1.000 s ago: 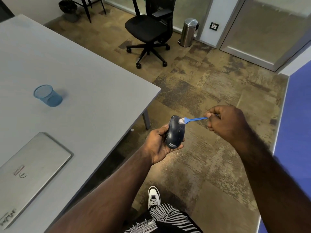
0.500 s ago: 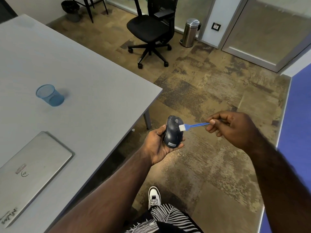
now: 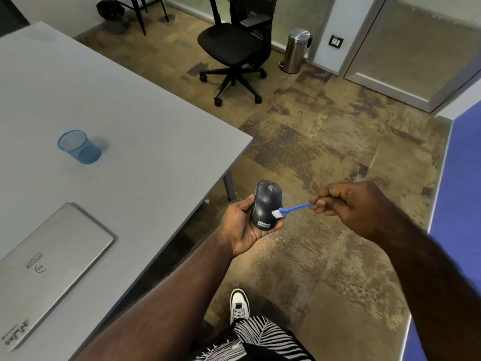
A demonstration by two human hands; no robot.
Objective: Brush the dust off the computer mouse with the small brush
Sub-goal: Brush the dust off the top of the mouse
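Note:
A dark blue computer mouse [image 3: 265,201] lies top side up in my left hand [image 3: 240,225], held in the air past the table's corner, its scroll wheel pointing away from me. My left fingers curl round its sides. My right hand [image 3: 348,207] pinches the end of a small blue brush [image 3: 292,208] with white bristles. The bristles touch the mouse's right side, near its rear end where a label shows.
A grey table [image 3: 130,126] lies to the left with a blue mesh cup [image 3: 79,147] and a closed silver laptop [image 3: 46,261]. A black office chair [image 3: 234,48] and a steel bin [image 3: 296,49] stand farther off. A blue wall [image 3: 458,178] runs along the right.
The brush has swept from the front end of the mouse down its right side to the rear. Both hands shifted slightly lower in view.

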